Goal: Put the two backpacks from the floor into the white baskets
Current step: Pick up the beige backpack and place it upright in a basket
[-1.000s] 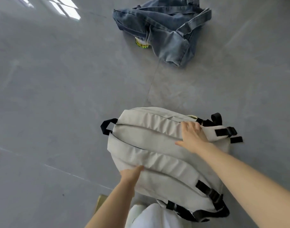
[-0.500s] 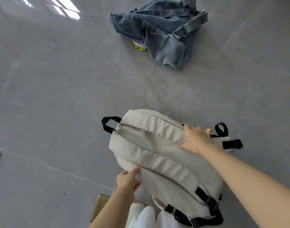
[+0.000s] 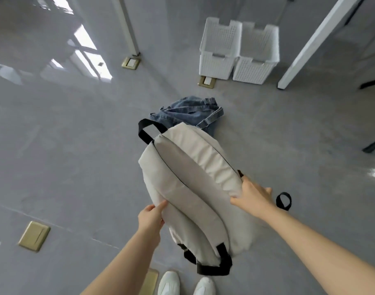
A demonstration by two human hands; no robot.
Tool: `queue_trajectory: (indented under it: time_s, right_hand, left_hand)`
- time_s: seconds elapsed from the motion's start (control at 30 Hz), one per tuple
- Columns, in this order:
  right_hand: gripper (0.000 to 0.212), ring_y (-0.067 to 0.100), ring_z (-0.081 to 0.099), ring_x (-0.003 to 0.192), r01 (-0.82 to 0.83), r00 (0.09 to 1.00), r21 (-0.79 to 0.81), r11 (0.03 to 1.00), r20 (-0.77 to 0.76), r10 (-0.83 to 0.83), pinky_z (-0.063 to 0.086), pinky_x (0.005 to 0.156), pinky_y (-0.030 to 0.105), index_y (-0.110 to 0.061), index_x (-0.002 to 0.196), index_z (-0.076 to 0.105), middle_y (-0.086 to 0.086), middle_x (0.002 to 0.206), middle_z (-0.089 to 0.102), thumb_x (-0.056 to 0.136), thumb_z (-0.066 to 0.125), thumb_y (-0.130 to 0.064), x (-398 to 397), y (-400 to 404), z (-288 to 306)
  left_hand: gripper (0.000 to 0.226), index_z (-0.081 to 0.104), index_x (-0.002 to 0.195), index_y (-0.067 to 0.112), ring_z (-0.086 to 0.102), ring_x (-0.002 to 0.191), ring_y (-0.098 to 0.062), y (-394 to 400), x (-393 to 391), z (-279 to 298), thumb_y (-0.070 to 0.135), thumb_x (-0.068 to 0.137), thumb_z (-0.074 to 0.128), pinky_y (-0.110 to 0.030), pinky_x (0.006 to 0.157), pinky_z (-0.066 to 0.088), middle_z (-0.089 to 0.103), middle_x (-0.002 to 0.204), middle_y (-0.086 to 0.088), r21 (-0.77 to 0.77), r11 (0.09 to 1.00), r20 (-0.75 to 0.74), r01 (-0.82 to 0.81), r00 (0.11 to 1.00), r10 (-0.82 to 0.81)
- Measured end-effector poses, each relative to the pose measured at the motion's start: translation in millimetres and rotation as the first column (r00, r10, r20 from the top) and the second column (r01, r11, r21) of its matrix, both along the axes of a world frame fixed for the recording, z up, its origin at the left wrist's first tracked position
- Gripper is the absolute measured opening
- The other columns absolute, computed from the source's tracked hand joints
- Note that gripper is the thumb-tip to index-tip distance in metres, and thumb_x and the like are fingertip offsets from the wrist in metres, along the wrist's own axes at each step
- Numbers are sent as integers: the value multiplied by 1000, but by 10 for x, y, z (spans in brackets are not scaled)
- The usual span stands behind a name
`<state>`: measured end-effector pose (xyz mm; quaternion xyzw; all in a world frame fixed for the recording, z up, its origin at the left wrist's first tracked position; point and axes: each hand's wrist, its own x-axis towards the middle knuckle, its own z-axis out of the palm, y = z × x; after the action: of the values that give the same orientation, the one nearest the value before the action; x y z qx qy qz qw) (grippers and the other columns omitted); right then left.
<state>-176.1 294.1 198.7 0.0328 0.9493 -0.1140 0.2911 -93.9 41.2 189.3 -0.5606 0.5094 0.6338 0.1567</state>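
A light grey backpack [image 3: 195, 179] with black straps hangs in the air in front of me, its black top handle pointing away. My left hand [image 3: 151, 216] pinches its left edge and my right hand [image 3: 251, 195] grips its right side. Behind it a blue denim backpack [image 3: 191, 113] lies crumpled on the floor, partly hidden by the grey one. Two empty white baskets stand side by side farther back, the left basket [image 3: 219, 62] touching the right basket [image 3: 255, 67].
A white table leg [image 3: 316, 43] slants down right of the baskets, and a white post [image 3: 128, 26] stands at the back left. Brass floor sockets [image 3: 34, 236] dot the glossy grey floor. My white shoes [image 3: 168, 283] show at the bottom edge.
Both hands have lifted the grey backpack off the floor. The view has risen and tilted forward, bringing the two white baskets and table legs into sight.
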Motion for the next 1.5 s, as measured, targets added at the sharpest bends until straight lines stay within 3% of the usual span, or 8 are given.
queue_trajectory:
  time_s: [0.17, 0.3, 0.53, 0.63, 0.8, 1.03, 1.23, 1.5]
  right_hand:
    - [39, 30, 59, 100, 125, 991, -146, 981, -35, -131, 34, 82, 37, -21, 102, 57, -1, 90, 62, 69, 64, -41, -11, 133, 1616]
    - [44, 28, 61, 91, 157, 979, -303, 940, -79, -189, 46, 89, 42, -29, 95, 59, -5, 87, 63, 57, 64, -52, 81, 262, 2675]
    - [40, 26, 65, 84, 162, 929, -522, 838, -205, -307, 54, 74, 39, -23, 100, 62, 0, 91, 69, 64, 77, -31, 187, 337, 3772]
    - [36, 23, 64, 79, 145, 906, -574, 806, -250, -342, 53, 68, 35, -18, 97, 63, -1, 88, 68, 65, 78, -25, 97, 367, 3914]
    - [31, 2, 58, 68, 173, 911, -599, 782, -204, -358, 38, 52, 6, -27, 88, 59, -18, 74, 62, 66, 80, -23, -398, 463, 3984]
    - [33, 14, 59, 68, 261, 909, -533, 805, -146, -391, 40, 53, 16, -29, 87, 56, -19, 69, 60, 65, 81, -27, -1404, 616, 3998]
    - [40, 24, 61, 72, 308, 893, -480, 821, -151, -423, 38, 58, 26, -19, 96, 64, -15, 65, 57, 63, 81, -32, -2270, 927, 3902]
    - [53, 23, 61, 74, 195, 951, -464, 864, -128, -283, 44, 61, 28, -12, 104, 61, -6, 75, 62, 63, 80, -40, -3736, 1418, 3683]
  left_hand:
    - [22, 59, 99, 5, 60, 93, -25, 90, -218, 1499, 18, 84, 68, -43, 88, 51, 64, 108, -14, -82, 996, -143, 38, 989, -50]
    - [75, 29, 143, 22, 53, 109, -21, 294, -256, 2601, 24, 81, 72, -35, 89, 42, 50, 126, -1, -181, 980, -322, 81, 937, -137]
    - [121, 8, 151, 35, 31, 139, -19, 523, -405, 3632, 39, 61, 88, -46, 114, 32, 21, 153, 6, -435, 893, -428, 112, 847, -315]
    - [120, 11, 151, 34, 35, 135, -22, 530, -615, 3792, 36, 59, 89, -49, 111, 36, 27, 146, 1, -518, 845, -404, 135, 831, -381]
    - [105, 29, 145, 29, 49, 123, -19, 398, -1147, 3774, 29, 58, 89, -47, 102, 47, 46, 135, 3, -521, 840, -412, 154, 816, -405]
    - [85, 47, 129, 27, 62, 104, -16, 409, -2165, 3751, 26, 56, 91, -44, 87, 55, 61, 116, 8, -408, 884, -365, 228, 847, -387]
    - [73, 50, 126, 23, 61, 96, -9, 707, -3085, 3754, 17, 64, 88, -25, 67, 49, 62, 110, 7, -380, 891, -355, 249, 850, -389]
    - [82, 41, 131, 22, 61, 99, -11, 1380, -4293, 3584, 37, 65, 87, -34, 80, 54, 58, 113, 8, -351, 935, -323, 56, 930, -177]
